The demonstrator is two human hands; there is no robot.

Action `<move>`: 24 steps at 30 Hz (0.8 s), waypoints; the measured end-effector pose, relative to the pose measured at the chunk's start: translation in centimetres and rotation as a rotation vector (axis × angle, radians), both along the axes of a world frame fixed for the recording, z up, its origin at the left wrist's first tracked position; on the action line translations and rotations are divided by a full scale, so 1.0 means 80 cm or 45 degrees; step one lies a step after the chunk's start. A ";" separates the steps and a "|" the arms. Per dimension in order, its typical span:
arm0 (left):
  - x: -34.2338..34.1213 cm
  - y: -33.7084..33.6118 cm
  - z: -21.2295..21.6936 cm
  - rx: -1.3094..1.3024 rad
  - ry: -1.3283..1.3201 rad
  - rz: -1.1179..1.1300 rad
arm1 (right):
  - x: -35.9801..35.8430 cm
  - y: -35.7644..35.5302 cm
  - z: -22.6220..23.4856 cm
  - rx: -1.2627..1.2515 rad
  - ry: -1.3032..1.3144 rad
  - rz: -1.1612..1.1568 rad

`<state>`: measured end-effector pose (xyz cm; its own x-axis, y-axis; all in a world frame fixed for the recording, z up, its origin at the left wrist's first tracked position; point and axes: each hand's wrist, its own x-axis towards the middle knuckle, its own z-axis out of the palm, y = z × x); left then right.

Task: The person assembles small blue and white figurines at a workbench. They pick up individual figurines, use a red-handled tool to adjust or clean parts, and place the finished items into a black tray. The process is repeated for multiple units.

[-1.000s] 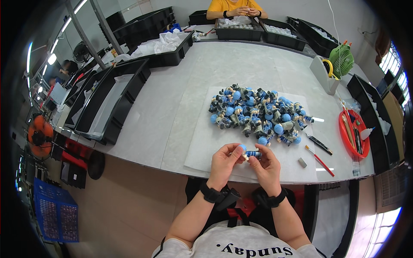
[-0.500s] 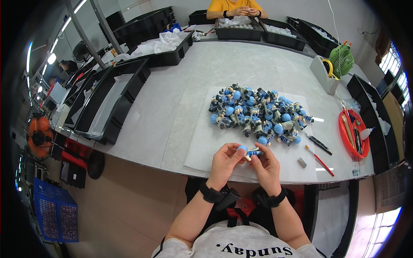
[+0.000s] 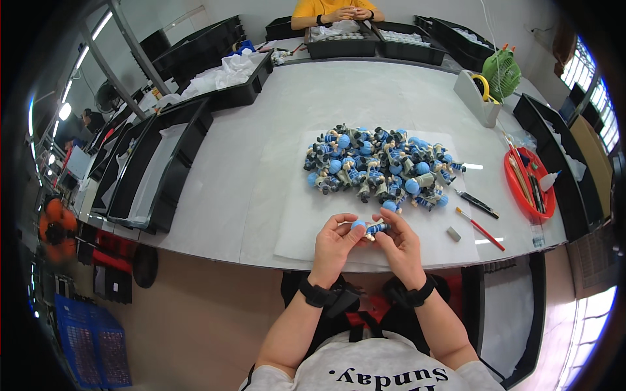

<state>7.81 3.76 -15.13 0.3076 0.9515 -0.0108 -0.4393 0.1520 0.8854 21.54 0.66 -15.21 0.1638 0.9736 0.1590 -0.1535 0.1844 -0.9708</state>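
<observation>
Between my two hands, above the near edge of a white foam sheet [image 3: 295, 242], is a small figurine [image 3: 376, 229] with a blue cap and blue striped clothes. My left hand [image 3: 336, 242] pinches it at the head end. My right hand [image 3: 399, 246] has thumb and fingers around the other end, which they partly cover. Just beyond my fingers lies a heaped pile of similar figurines [image 3: 375, 171] with blue caps, blue striped tops and grey parts. A black strap circles each wrist.
Right of the pile lie a black craft knife [image 3: 477, 204], a red-handled brush [image 3: 481, 229] and a grey block [image 3: 453, 233]. A red basket [image 3: 553, 207] holds brushes and tools. Black trays [image 3: 171, 176] stand left; a green fan [image 3: 502, 73] stands far right. Across the table sits a person in yellow [image 3: 334, 8].
The whole view has shifted slightly, moving the scene left. My right fingers have spread a little and the figurine has turned slightly between my hands.
</observation>
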 end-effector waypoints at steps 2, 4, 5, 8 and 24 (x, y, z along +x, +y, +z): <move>0.001 0.001 0.003 -0.039 0.014 -0.010 | 0.004 -0.006 0.007 0.054 -0.169 -0.106; -0.003 0.000 0.000 -0.075 0.069 -0.003 | 0.015 -0.018 0.028 0.099 -0.470 -0.219; -0.003 -0.001 0.000 -0.073 0.061 0.000 | 0.032 -0.024 0.027 0.118 -0.632 -0.224; -0.004 0.000 -0.003 -0.065 0.048 0.007 | 0.078 -0.046 0.042 -0.055 -0.652 -0.305; 0.031 -0.015 0.013 -0.093 -0.061 -0.242 | 0.242 -0.069 0.072 -0.073 -1.722 -0.250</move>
